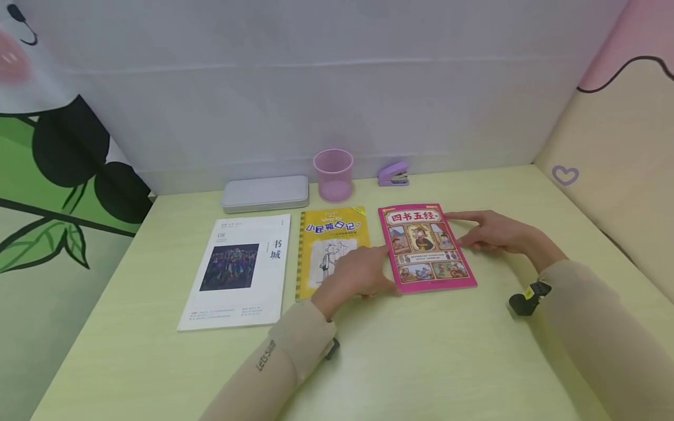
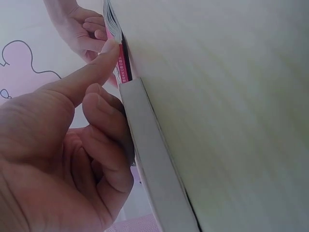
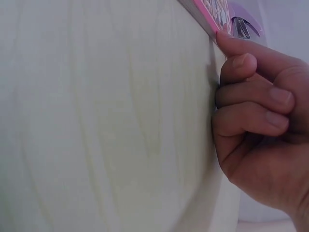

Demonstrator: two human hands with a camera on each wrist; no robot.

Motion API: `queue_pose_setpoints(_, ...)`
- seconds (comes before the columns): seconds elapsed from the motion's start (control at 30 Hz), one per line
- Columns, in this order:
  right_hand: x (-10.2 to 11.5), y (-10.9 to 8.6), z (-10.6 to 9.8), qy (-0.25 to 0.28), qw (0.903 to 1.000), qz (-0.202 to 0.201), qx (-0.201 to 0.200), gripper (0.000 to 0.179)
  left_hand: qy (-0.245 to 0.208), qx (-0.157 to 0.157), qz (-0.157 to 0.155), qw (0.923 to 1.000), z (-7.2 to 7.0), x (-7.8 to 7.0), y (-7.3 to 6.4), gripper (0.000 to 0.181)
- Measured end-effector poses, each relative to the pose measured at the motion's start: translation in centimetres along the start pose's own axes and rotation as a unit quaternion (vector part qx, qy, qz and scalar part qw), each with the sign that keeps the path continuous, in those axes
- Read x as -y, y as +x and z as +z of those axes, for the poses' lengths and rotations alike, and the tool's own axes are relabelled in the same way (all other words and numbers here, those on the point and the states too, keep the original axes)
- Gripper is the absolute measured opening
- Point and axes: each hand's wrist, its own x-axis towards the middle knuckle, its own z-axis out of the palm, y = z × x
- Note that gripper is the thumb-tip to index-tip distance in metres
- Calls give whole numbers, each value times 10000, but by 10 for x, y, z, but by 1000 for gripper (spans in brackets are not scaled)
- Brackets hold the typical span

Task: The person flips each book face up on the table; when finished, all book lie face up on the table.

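A pink comic-style book [image 1: 426, 248] lies flat on the table, right of a yellow spiral-patterned book [image 1: 342, 219]. My left hand [image 1: 363, 272] rests over the yellow book's lower right part. Its extended thumb touches the pink book's lower left corner, and the index finger meets the left edge; the other fingers are curled in the left wrist view. On the far side, my right hand [image 1: 495, 231] touches the pink book's right edge with an extended index finger, thumb near that edge. In the right wrist view its remaining fingers fold loosely, holding nothing.
A white book [image 1: 237, 316] lies left of the yellow one. Along the back stand a grey flat case [image 1: 265, 194], a pink translucent cup [image 1: 334, 175] and a purple stapler [image 1: 392, 174]. Behind them rises a white wall panel [image 1: 337, 105].
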Motion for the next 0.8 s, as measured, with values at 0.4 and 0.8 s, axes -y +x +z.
queue_pose_setpoints(0.4,1,1,-2,290,9995,26,136,85,113,-57,17,9999,1,1,2,92)
queue_pose_setpoints(0.8,-1,0,-2,260,9995,101,118,85,46,-16,-5,10000,1,0,3,95)
